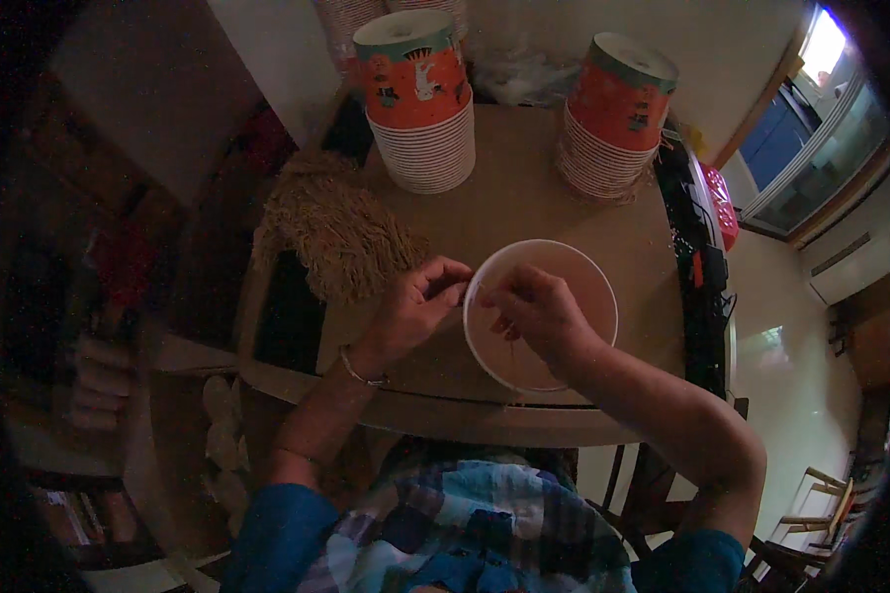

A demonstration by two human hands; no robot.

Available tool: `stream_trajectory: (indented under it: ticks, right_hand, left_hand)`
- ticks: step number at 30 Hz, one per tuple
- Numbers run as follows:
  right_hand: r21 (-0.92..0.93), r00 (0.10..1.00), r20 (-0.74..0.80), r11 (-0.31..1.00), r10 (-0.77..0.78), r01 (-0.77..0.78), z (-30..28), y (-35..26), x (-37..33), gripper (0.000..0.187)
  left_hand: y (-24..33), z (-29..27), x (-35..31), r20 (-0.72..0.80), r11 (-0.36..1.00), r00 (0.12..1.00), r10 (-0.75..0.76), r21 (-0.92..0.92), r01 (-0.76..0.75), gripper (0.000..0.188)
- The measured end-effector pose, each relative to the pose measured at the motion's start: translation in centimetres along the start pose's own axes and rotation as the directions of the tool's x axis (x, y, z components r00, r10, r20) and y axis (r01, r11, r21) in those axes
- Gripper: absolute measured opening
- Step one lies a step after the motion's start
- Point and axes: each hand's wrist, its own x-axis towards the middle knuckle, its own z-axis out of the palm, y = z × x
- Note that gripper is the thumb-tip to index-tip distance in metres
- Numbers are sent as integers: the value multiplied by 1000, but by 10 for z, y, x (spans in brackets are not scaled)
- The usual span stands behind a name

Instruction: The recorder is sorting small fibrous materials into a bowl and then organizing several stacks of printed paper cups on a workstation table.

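Note:
A large round paper bucket [596,296] with a white rim and pale inside stands with its mouth up near the table's front edge. My right hand [542,314] reaches into it, fingers pinched near the left inner wall; a thin strand hangs below them. Against the outside of that same wall is my left hand [415,308], thumb and forefinger drawn together at the rim. What lies between those left fingertips is too dark and small to make out. A heap of tan cords [331,227] lies just beyond my left hand.
Two nested stacks of upturned orange-and-green paper buckets, a left stack [420,104] and a right stack [618,119], stand on the brown tabletop [514,148]. More stacked buckets are behind the left one. Dark items and a red object [720,206] line the right edge.

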Motion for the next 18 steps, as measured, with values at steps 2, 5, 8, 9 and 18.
stream_trajectory:
  ticks: [2, 5, 8, 9, 18]
  right_hand:
    - [8, 1000, 11, 1000, -5, 4, -1, -1, 0, 12]
    - [0, 1000, 19, 1000, 3, -3, -2, 1, 1, 12]
    - [10, 999, 27, 999, 32, -32, -1, -3, 0, 13]
    - [10, 999, 28, 999, 31, -31, -1, -1, 1, 13]
    - [-30, 999, 27, 999, 18, -17, 0, 0, 5, 13]
  left_hand:
    - [0, 1, 1, -3, 1000, 1000, -11, -16, 11, 20]
    - [-2, 1, 1, -8, 999, 1000, -25, -44, 24, 20]
    - [-9, 0, 1, -10, 997, 1000, -23, -73, 22, 20]
    - [-10, -1, 1, -10, 996, 1000, -20, -90, 19, 21]
    - [-7, 1, 2, -23, 998, 1000, -18, -65, 16, 19]
